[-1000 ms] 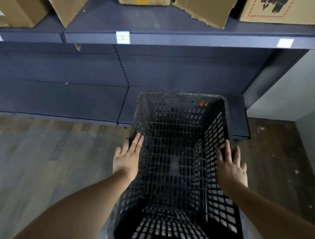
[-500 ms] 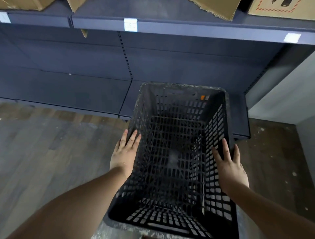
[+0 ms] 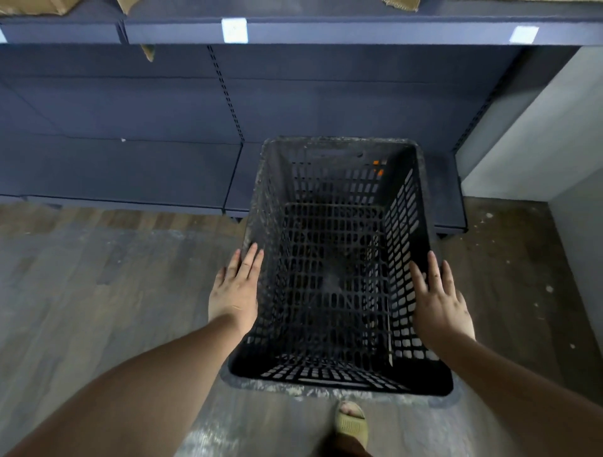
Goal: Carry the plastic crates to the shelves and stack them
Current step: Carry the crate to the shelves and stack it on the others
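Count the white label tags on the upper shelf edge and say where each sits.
2 in full: one white tag left of centre on the upper shelf edge, one toward the right. A white sliver at the far left edge may be a third, cut off.

- Dark blue metal shelving (image 3: pixel 182 107) spans the back, with a perforated upright (image 3: pixel 226 94) between its bays.
- White label tags (image 3: pixel 234 30) sit on the upper shelf edge.
- Torn cardboard boxes (image 3: pixel 400 4) rest on top.
- Worn wood-plank floor (image 3: pixel 98 293), speckled with pale debris.
- Grey wall (image 3: pixel 535 130) at right.
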